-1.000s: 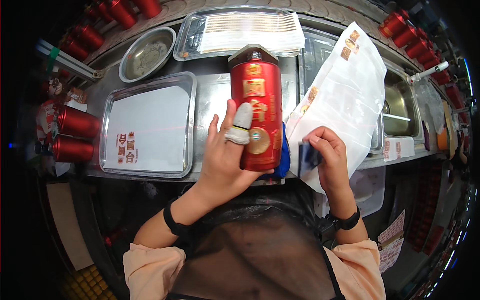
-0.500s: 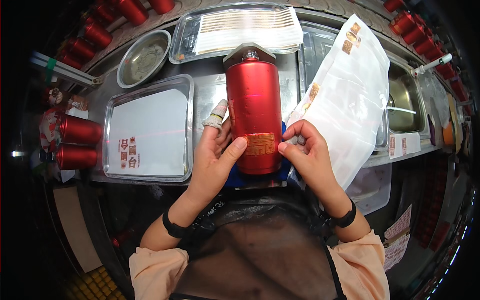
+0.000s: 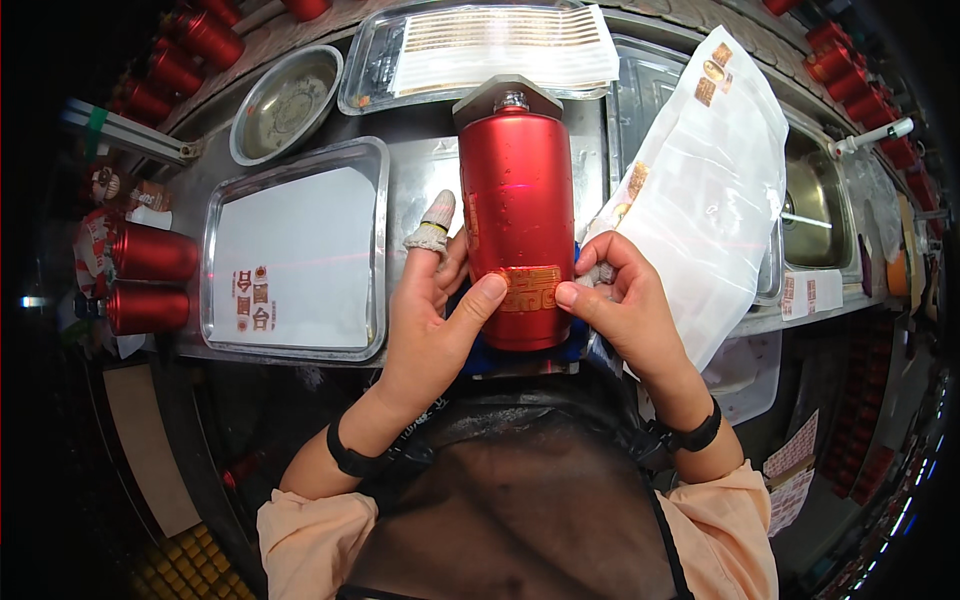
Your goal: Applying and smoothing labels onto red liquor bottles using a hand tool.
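A glossy red bottle (image 3: 517, 200) with a clear neck lies in front of me, neck pointing away, its far end at a grey angular rest. Near its base is a gold decal (image 3: 530, 290). My left hand (image 3: 435, 310) grips the bottle's left side, thumb pressed on the decal's left edge; a knitted finger cover (image 3: 432, 225) sits on one finger. My right hand (image 3: 625, 300) is closed at the bottle's lower right, thumb tip against the decal's right edge and index finger bent above. Its other fingers are mostly hidden behind the bottle.
On the left, a metal tray (image 3: 378, 250) holds a white sheet with printed decals. Behind stand a metal bowl (image 3: 285, 105) and another tray (image 3: 358, 85) with gold-striped sheets. A large translucent decal sheet (image 3: 710, 190) lies to the right, before a sink (image 3: 815, 190). Red bottles (image 3: 150, 308) lie far left.
The bottle and both hands sit slightly farther right in view, and the bottle looks turned a little. The surroundings have shifted slightly too. Both hands keep their hold.
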Motion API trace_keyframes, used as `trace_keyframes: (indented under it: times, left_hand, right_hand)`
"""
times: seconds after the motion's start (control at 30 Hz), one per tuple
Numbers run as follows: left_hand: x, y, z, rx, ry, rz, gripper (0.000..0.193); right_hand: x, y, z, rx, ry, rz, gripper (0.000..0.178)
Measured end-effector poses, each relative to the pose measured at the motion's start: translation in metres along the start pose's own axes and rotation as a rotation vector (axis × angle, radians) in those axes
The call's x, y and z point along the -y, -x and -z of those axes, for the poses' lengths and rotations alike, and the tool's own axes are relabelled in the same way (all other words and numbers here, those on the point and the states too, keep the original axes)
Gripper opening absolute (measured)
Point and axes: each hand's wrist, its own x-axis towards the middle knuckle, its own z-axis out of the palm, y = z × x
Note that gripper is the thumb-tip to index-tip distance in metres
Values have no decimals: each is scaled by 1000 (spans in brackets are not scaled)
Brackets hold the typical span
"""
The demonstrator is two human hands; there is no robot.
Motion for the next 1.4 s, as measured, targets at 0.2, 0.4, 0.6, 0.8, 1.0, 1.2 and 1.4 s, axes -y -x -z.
trace_keyframes:
  times: [0.2,0.4,0.6,0.8,1.0,1.2,1.4]
  left_hand:
    - [-1,0,0,14,41,32,79]
    - [-4,5,-3,7,-141,-51,79]
    - [-3,4,-1,5,-142,-39,82]
    - [1,5,0,-3,-123,-47,82]
    - [0,6,-2,-8,-108,-50,82]
    - [-4,8,-5,7,-175,-81,83]
    - [-3,8,-3,10,-167,-84,84]
  right_hand:
    - [8,0,5,46,-41,-21,23]
    - [9,-4,11,90,-57,-59,17]
    - [1,-8,10,133,-127,-31,19]
    - [-4,-7,9,92,-81,10,21]
    - [10,14,-10,-101,39,131,22]
    - [14,22,-11,-160,187,222,22]
    - [18,19,-12,-127,116,140,19]
